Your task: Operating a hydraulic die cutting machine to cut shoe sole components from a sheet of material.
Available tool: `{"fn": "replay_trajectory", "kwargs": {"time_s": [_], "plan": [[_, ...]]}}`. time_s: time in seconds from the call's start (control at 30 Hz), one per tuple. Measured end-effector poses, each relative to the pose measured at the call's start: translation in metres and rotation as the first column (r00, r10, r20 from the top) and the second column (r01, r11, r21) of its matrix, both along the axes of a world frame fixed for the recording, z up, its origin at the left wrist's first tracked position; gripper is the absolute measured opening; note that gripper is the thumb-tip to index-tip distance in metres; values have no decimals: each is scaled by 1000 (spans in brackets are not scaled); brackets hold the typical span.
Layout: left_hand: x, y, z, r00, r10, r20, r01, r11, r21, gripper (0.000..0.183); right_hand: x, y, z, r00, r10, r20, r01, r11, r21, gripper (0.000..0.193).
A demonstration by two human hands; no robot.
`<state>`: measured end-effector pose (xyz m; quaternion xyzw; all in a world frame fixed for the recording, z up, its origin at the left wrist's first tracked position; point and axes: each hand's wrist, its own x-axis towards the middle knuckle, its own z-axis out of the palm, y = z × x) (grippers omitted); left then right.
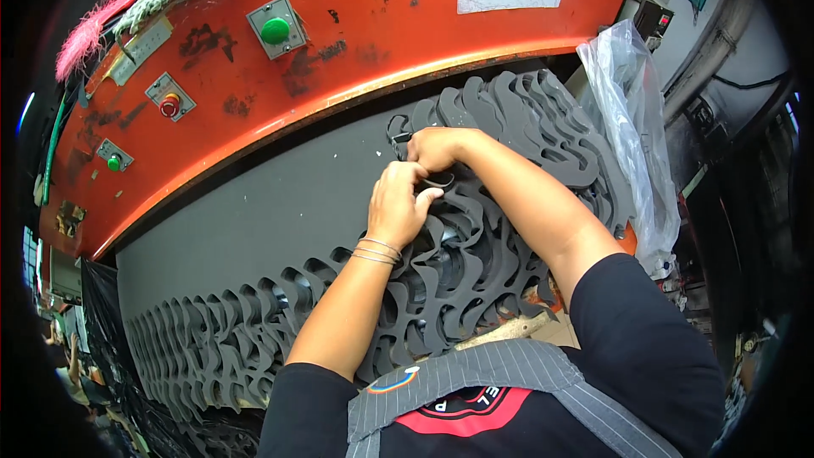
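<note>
A dark grey foam sheet (280, 178) lies in front of me, its near part and right part cut into wavy strips (458, 263). My right hand (439, 149) is closed in a fist near the strips' far edge. A small looped dark foam piece (398, 129) sticks out beside its knuckles, apparently in its grip. Just nearer, my left hand (395, 203) rests over the cut foam, fingers bent towards the right hand and thumb held apart. A thin curved foam edge shows between the two hands. The fingertips of both hands are partly hidden.
An orange machine beam (356, 17) spans the far side, with green buttons (275, 30) and a red button (170, 105). Clear plastic sheeting (632, 136) hangs at the right. Black plastic (106, 314) hangs at the left. White specks dot the foam.
</note>
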<state>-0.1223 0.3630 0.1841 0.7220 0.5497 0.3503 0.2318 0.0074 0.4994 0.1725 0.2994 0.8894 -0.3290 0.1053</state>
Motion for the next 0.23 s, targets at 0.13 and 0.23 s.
{"fn": "replay_trajectory", "kwargs": {"time_s": [0.13, 0.23], "plan": [[-18, -17, -40, 923, -71, -378, 116, 988, 97, 52, 43, -15, 2, 621, -632, -464, 227, 711, -665, 18], [-40, 7, -21, 874, -345, -343, 274, 932, -238, 67, 59, -16, 36, 459, -612, -644, 245, 784, -570, 24]]}}
